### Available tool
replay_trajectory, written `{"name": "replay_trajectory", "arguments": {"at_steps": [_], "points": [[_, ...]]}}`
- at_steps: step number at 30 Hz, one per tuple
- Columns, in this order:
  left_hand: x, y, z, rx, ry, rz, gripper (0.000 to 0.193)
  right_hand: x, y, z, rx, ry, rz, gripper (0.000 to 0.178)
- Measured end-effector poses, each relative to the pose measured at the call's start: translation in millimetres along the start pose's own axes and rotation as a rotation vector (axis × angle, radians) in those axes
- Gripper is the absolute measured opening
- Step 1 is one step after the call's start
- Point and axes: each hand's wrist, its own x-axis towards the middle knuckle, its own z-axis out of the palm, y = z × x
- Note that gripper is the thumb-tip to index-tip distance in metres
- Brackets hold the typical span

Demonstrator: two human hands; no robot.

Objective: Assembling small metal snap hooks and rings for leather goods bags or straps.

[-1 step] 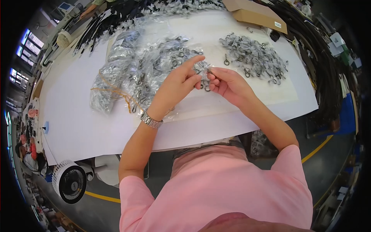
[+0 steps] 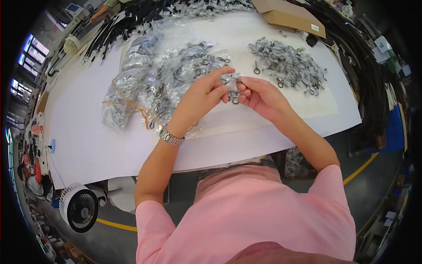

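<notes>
One white bench (image 2: 96,149) spans the view; on a clock face centred on the hands, twelve points straight ahead. From nine to eleven sprawls a heap of small dark ring pieces in clear plastic (image 2: 154,79). At two lies a loose heap (image 2: 292,64) of them, each seemingly in film. At one, a cardboard box (image 2: 303,25) sits by the far edge; at eight, below the bench's near edge, is a fan (image 2: 80,207).

At the centre, the right hand (image 2: 263,97) has its grip pinched together on a ring piece (image 2: 239,82) in clear film. The left hand (image 2: 205,93), facing it, holds thumb and forefinger apart; whether they touch the film, I cannot tell. A watch (image 2: 171,137) circles the left wrist. Orange string (image 2: 134,104) trails over the plastic at nine.

The held piece could slip, as only fingertips secure it and film is slick; a dropped one could get lost among its likes. The string could snag a sleeve or watch.

Counted: one bench, two nearby heaps, one box, one black-and-white fan, two hands, one watch, one stray piece (image 2: 256,68) just beside the loose heap. The heaped pieces overlap too much to number.
</notes>
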Motion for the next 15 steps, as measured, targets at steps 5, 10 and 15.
{"name": "replay_trajectory", "arguments": {"at_steps": [5, 10, 15], "points": [[-1, -4, 10, 0.035, 0.07, 0.041, 0.021, -10, -19, -8, 0.479, -0.078, 0.029, 0.016], [4, -15, 0, 0.204, 0.144, -0.013, 0.015, -10, -81, -41, 0.158, 0.012, -0.383, 0.031], [9, -26, 27, 0.571, 0.175, 0.303, 0.022, -32, -76, -70, -1.805, 0.725, -1.137, 0.043]]}}
